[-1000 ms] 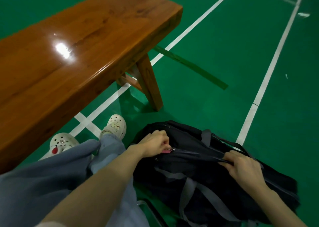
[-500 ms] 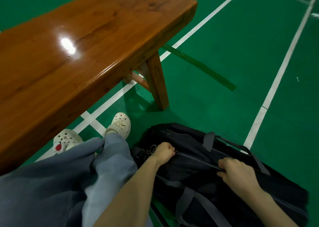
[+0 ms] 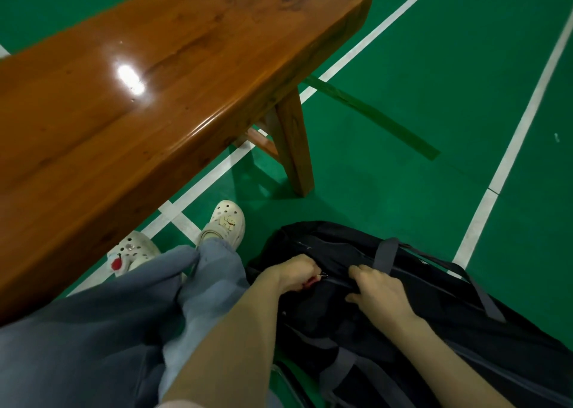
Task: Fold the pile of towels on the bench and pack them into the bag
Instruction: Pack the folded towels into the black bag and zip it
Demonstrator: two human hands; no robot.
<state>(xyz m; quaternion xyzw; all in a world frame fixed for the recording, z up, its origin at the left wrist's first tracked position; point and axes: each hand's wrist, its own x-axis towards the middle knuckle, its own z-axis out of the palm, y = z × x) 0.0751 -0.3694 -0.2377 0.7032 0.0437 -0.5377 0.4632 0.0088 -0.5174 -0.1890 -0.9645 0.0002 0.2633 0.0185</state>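
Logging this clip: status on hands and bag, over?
Left hand pinching zipper pull. Right hand gripping bag beside it. Bag on floor, zip looks closed. No towels in view.

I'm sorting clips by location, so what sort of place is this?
Most likely an indoor sports court: a green floor painted with white court lines, a glossy brown wooden bench standing on it, and a black fabric duffel bag lying on the floor.

Item count: one wooden bench (image 3: 124, 113), beyond and to the left of the left hand (image 3: 294, 272). One black bag (image 3: 325, 246), beneath both hands. Two hands, the second being the right hand (image 3: 381, 293). Two white clogs, left clog (image 3: 133, 251) and right clog (image 3: 226, 221), beyond and left of the left hand.
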